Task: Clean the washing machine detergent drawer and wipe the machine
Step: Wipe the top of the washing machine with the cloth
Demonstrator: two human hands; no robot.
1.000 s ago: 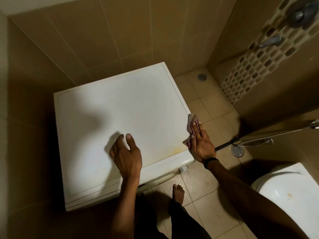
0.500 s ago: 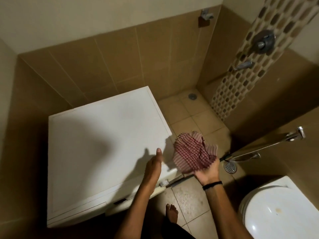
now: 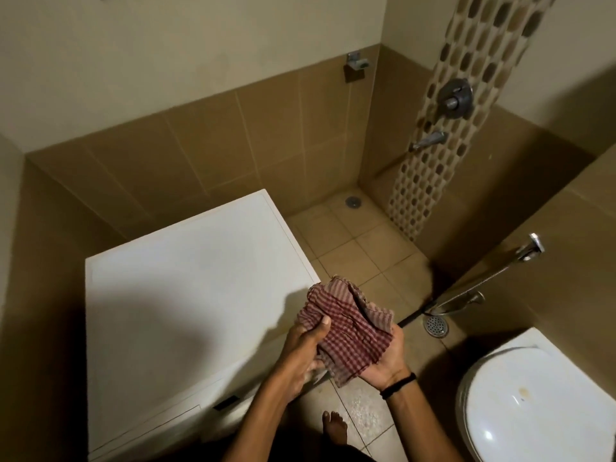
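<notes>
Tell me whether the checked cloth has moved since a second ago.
Yes. The checked cloth left the right edge of the washing machine top; the left hand and right hand now hold it up by the front right corner.

— Where is there room on the left?
— Over the flat white top of the washing machine. The tiled walls close it in on its left and far sides.
— And its near right corner?
— Taken. The left hand and right hand hold a checked cloth above it.
— Further right?
— A strip of tiled floor runs to the far corner. The toilet blocks the near right, and a spray hose slants down from the right wall to beside the floor drain.
</notes>
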